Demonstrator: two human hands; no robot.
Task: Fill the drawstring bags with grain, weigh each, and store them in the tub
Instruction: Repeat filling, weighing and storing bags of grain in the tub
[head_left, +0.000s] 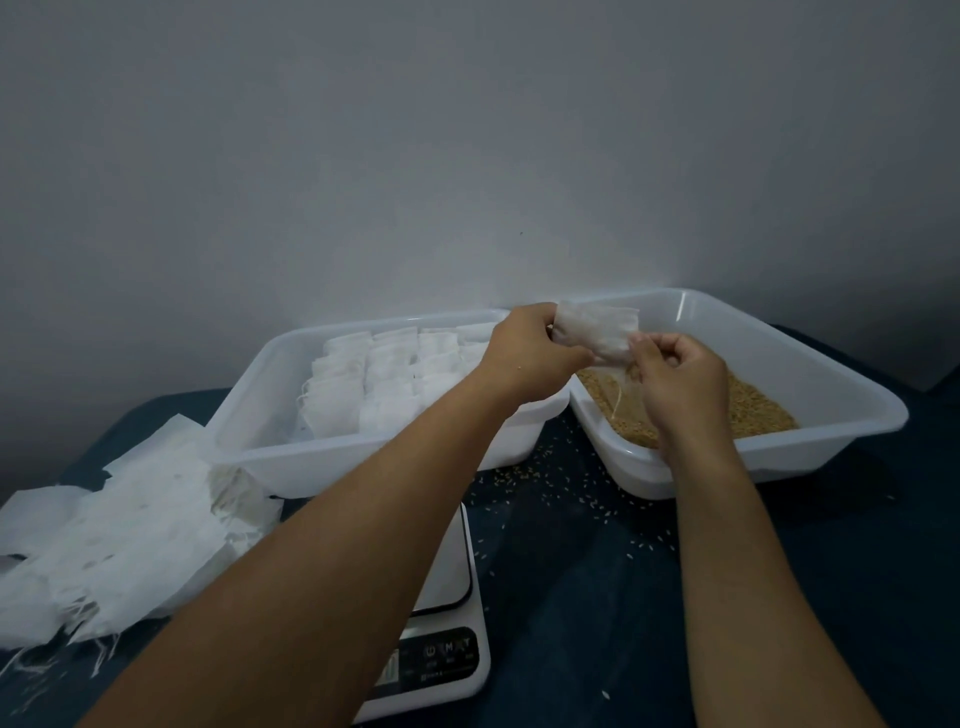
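I'm watching both hands working above the grain tub: the left hand is pinching one edge of a white drawstring bag, and the right hand is curling its fingers around the bag's lower corner (string dangling over the grain). Filled bags are sitting in the left tub, with the scale near me.

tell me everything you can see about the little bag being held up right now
The drawstring bag is small, white and thin, of slightly see-through cloth, crumpled. It is held up over the near-left corner of the grain tub. The left hand grips its left end; the right hand pinches its lower right edge. A pale string dangles below. Whether it holds grain cannot be told.
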